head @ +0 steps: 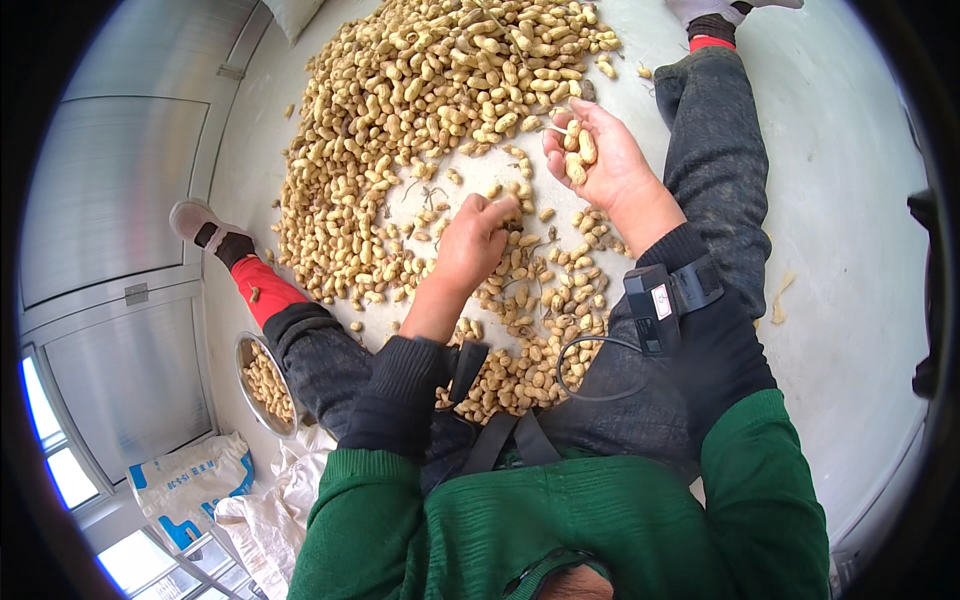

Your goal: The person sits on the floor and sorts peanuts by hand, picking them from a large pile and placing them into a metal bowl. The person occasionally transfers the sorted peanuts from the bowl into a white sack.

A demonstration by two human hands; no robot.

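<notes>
Palm up, my right hand (604, 154) cradles several unshelled peanuts (581, 150) in its curled fingers. It is just off the near right edge of a large heap of peanuts (420, 82) on the floor. My left hand (472, 244) reaches down over scattered peanuts (525, 259) between my legs, fingers bent and fingertips slightly blurred. Whether those fingertips grip a peanut is hidden. Closer to my body lies another spread of peanuts (517, 382), with thin dry stems among them.
A metal bowl of peanuts (268, 382) stands outside my left leg (322, 367). Beyond it are a printed woven sack (199, 480) and a white sack (274, 510). A panelled metal door (120, 187) lies left. My right leg (712, 150) stretches along the heap's right side.
</notes>
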